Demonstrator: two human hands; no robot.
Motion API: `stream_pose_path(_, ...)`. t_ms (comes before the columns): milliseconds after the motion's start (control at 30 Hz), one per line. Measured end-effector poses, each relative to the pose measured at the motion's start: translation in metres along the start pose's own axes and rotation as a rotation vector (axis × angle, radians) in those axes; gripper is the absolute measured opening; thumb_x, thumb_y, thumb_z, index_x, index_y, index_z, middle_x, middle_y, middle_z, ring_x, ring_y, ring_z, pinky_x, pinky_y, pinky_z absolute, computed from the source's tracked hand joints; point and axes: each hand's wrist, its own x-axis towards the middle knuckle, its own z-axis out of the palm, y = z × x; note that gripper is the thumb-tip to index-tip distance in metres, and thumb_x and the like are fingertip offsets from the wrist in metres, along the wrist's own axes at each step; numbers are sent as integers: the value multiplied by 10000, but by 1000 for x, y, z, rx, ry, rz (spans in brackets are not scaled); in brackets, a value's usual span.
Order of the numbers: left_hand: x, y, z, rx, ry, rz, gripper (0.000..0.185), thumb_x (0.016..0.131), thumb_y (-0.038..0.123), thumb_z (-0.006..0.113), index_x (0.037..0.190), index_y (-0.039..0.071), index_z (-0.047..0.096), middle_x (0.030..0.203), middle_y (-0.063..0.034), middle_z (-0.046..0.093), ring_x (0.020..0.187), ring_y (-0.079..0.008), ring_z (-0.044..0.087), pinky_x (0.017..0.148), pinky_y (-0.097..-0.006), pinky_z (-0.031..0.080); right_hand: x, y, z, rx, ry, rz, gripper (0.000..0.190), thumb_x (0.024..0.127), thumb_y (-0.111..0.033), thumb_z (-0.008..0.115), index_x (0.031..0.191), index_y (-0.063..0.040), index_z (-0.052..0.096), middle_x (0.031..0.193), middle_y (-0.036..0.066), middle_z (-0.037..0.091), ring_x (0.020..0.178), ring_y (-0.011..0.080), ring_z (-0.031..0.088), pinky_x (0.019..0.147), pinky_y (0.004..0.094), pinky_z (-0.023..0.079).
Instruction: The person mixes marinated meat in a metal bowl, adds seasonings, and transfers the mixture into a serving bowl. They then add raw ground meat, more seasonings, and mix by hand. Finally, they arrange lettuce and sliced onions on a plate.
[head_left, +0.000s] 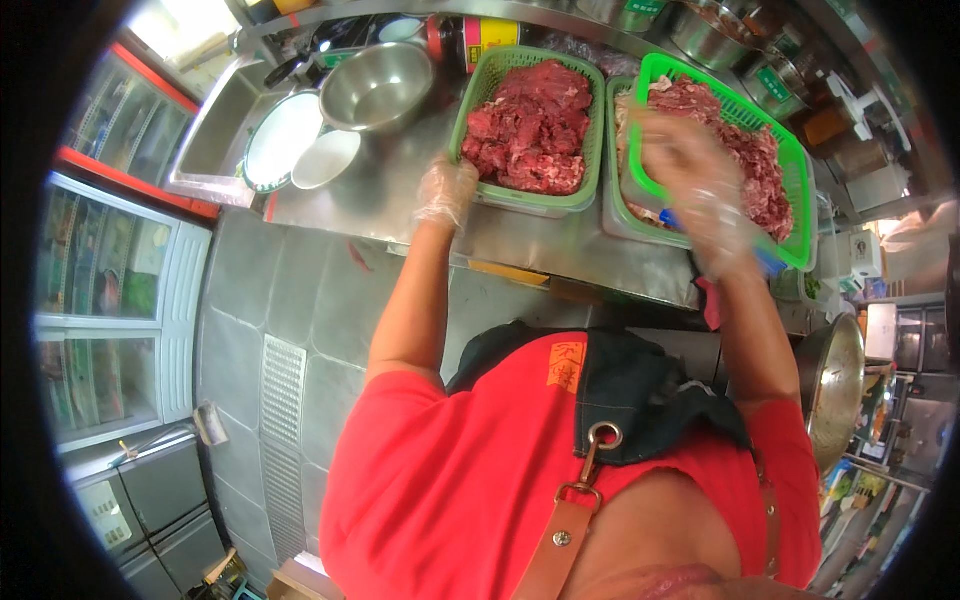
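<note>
My left hand (445, 191), in a clear plastic glove, grips the near left rim of a green plastic basket (592, 150) filled with dark red cut meat (536, 124). My right hand (701, 176), gloved too and blurred by motion, is over a bright green basket (801, 180) of paler red meat (757, 161). That basket rests over a duller green basket (618, 196) holding pale pieces. Something blue shows beside the right hand; whether it is held cannot be told, and the fingers are too blurred to read.
Left on the steel counter (360, 199) stand a steel bowl (379, 86), a smaller white bowl (326, 160) and a large round white dish (283, 139) by the sink (217, 127). Steel pots (712, 37) line the back shelf. A large metal pan (836, 390) is at right.
</note>
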Motion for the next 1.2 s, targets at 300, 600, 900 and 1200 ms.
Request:
stream_pose_path(300,-72,9,18,-32,278,84,256,784,215,578,913,-4,550,901,-258,606,842,-441,596,767,-497,482,28,39,167,-520,-722,179,776,711,-184,723,1401,-135,372,1432,220,304,1245,432,400,1004,465,422)
stream_pose_path(600,-64,6,21,-22,278,148,265,817,235,559,955,10,574,915,-259,608,814,-440,594,753,-501,477,47,88,202,-405,-546,158,399,660,-82,683,1044,-30,588,1132,183,529,1020,344,563,875,401,484)
stream_pose_path(900,-62,4,24,-34,276,104,280,819,234,556,974,1,550,942,-252,601,835,-431,596,767,-496,475,84,81,152,-13,-234,556,474,725,-131,711,1179,-41,612,1082,174,651,966,247,624,851,324,476)
stream_pose_path(1200,-63,6,25,-94,318,137,249,769,198,578,877,-22,532,892,-269,576,826,-444,571,753,-507,465,84,59,140,43,-460,590,454,762,67,525,1180,-69,637,1278,123,589,1160,226,548,954,296,428)
